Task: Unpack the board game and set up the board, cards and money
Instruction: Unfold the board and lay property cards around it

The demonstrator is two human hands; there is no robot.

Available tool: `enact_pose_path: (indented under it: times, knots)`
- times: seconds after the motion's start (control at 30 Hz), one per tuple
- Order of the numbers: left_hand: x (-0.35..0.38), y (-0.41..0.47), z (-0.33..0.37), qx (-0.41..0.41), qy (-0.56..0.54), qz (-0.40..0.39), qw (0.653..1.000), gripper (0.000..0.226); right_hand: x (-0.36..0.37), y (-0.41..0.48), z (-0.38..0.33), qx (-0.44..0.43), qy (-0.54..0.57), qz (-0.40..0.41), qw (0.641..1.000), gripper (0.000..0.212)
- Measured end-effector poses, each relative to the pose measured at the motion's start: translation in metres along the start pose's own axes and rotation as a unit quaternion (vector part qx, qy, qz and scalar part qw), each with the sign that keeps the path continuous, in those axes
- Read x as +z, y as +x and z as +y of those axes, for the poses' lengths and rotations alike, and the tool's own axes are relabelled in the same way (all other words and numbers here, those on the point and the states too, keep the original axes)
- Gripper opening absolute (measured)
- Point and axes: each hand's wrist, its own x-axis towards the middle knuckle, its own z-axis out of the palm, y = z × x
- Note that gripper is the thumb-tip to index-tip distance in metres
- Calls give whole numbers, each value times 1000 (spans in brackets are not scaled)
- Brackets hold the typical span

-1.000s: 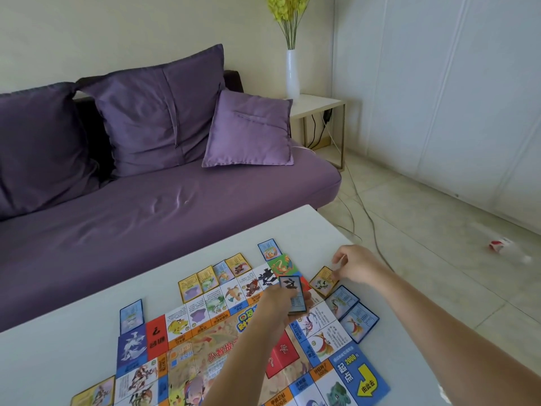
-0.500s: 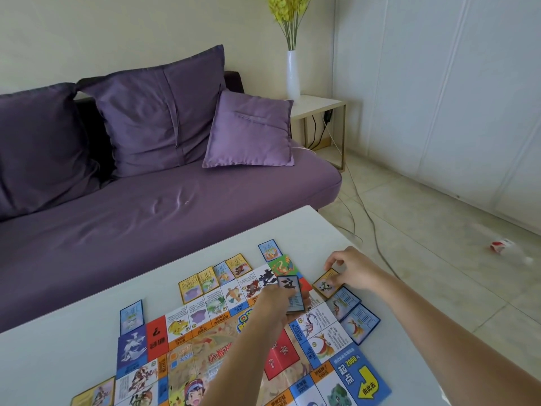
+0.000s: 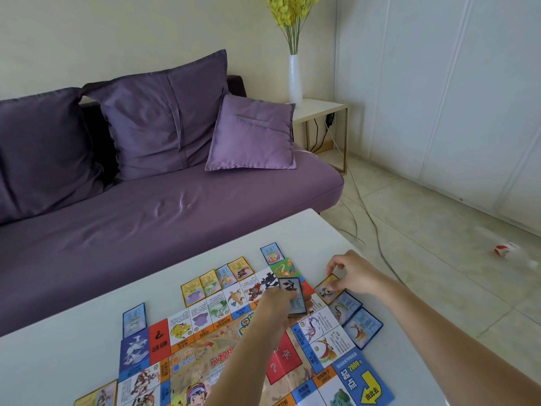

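Left grip (image 3: 279, 307) curled, right grip (image 3: 349, 273) seemingly pinched.

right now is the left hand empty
No, the left hand holds a dark-edged card above the board.

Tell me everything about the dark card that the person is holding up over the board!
The dark card is a thin, flat rectangle, like glossy printed cardboard, with a blue-black border. Its top half shows a black creature on a pale ground; its lower half has rows of print too small to read. The left hand holds it by its lower left part, face towards the camera, above the far right corner of the board.
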Motion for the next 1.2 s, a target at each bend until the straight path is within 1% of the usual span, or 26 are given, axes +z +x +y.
enact_pose_path:
  times: [0.1, 0.23, 0.4, 0.5, 0.57, 0.63, 0.67, 0.77, 0.83, 0.93, 1.03, 1.13, 1.2]
  knots:
    - [-1, 1, 1, -13, -7, 8, 1000, 6, 0, 0, 1, 3, -1, -4, 1000, 29]
    - [-4, -2, 0, 6, -23, 3, 1000, 9, -1, -1, 0, 10, 0, -8, 1000, 29]
    - [-6, -9, 5, -3, -112, -15, 994, 13, -1, -2, 1, 16, -3, -9, 1000, 29]
    - [-12, -13, 6, 5, -124, -23, 992, 14, -1, -3, -1, 11, 16, 12, 1000, 25]
    - [-16, -16, 5, 26, -106, -28, 994, 16, -2, -5, -6, 2, 49, 45, 998, 16]
    - [-24, -19, 4, 55, -77, -27, 995, 15, -5, -9, -21, -28, 90, 62, 994, 5]
    - [-28, -22, 4, 67, -63, -19, 996, 13, -7, -13, -31, -43, 117, 54, 991, 2]
    - [-42, -28, 4, 102, -30, 25, 994, 5, -9, -28, -70, -82, 211, -2, 974, 14]
    - [-53, -32, 4, 129, 8, 52, 990, 3, -7, -40, -95, -114, 238, -42, 964, 14]
    - [-67, -41, 7, 175, 109, 87, 975, 20, 0, -52, -123, -156, 175, -68, 970, 15]
    - [-80, -51, 12, 204, 176, 95, 958, 20, 6, -56, -142, -169, 128, -93, 973, 18]
    - [-95, -58, 14, 176, 181, 80, 964, 22, 7, -56, -155, -182, 131, -71, 972, 16]
    - [-104, -65, 13, 163, 151, 60, 973, 16, 7, -56, -162, -186, 137, -47, 972, 15]
